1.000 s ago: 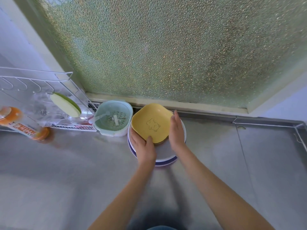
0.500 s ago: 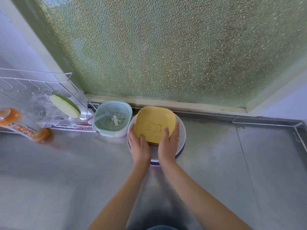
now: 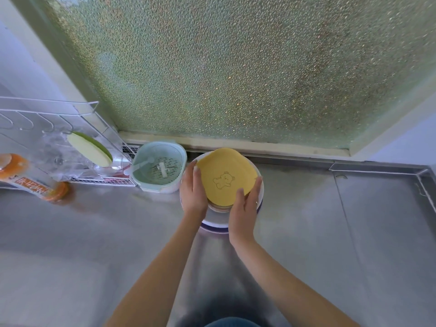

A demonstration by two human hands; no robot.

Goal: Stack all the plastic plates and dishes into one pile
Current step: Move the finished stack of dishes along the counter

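Two hands are seen on a steel surface (image 3: pixel 94 232): the left hand (image 3: pixel 193 188) and right hand (image 3: pixel 244 204), fingers curled, hold opposite edges of the yellow dish (image 3: pixel 225 177) atop the white plates (image 3: pixel 258 199). Rounded-square, smooth, stiff, probably light plastic; rim grips suit it. Beyond lies pebbled glass (image 3: pixel 236 67).

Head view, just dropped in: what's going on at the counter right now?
A person is stacking plastic dishes on a steel counter below a frosted window. Both hands are on a yellow dish with a bear print: the left hand holds its left edge, the right hand its near right edge. The dish sits on top of a pile of white and purple-rimmed plates. A mint strainer basket stands just left of the pile, separate from it.
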